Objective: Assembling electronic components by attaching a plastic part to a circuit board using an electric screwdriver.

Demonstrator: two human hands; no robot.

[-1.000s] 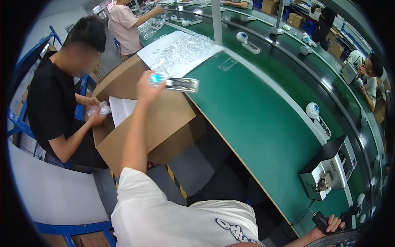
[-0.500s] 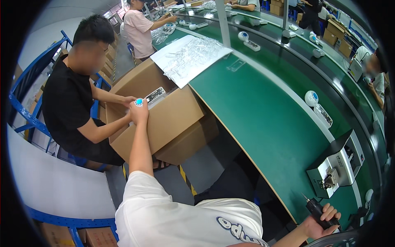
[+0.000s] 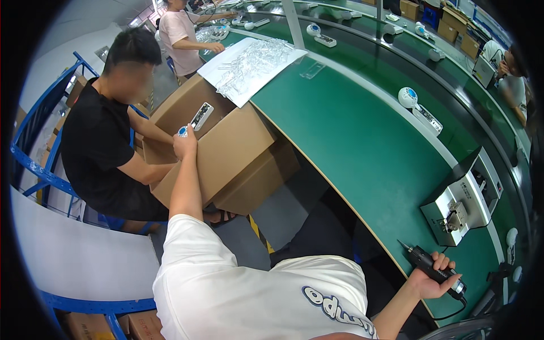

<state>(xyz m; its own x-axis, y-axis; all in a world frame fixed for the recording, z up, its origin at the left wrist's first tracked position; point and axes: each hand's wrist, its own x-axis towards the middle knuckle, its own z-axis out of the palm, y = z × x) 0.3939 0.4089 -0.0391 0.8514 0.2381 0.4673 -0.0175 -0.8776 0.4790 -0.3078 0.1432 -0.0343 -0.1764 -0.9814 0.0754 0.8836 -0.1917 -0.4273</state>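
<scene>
At the end of my outstretched left arm, my left hand (image 3: pixel 186 146) is closed on a white device (image 3: pixel 202 115). It has a round head with a blue centre and a long body with its circuit board bared. The device is over an open cardboard carton (image 3: pixel 232 150). Beside it, a co-worker in black (image 3: pixel 93 141) reaches both arms into the carton, hands hidden by its walls. On the right, my right hand (image 3: pixel 432 282) grips a black electric screwdriver (image 3: pixel 422 259) near the bench edge, its bit pointing up and left.
A silver and black screw feeder (image 3: pixel 462 212) stands on the green bench (image 3: pixel 351 153). Clear plastic parts (image 3: pixel 252 65) lie on a white sheet at the far end. Similar white devices (image 3: pixel 416 107) lie along the conveyor (image 3: pixel 374 68). Blue racks (image 3: pixel 42 164) stand at left.
The co-worker's hands have left my left hand and gone down into the carton. The device is tipped more upright in my grip. My view has shifted slightly; the screwdriver points more to the left.
</scene>
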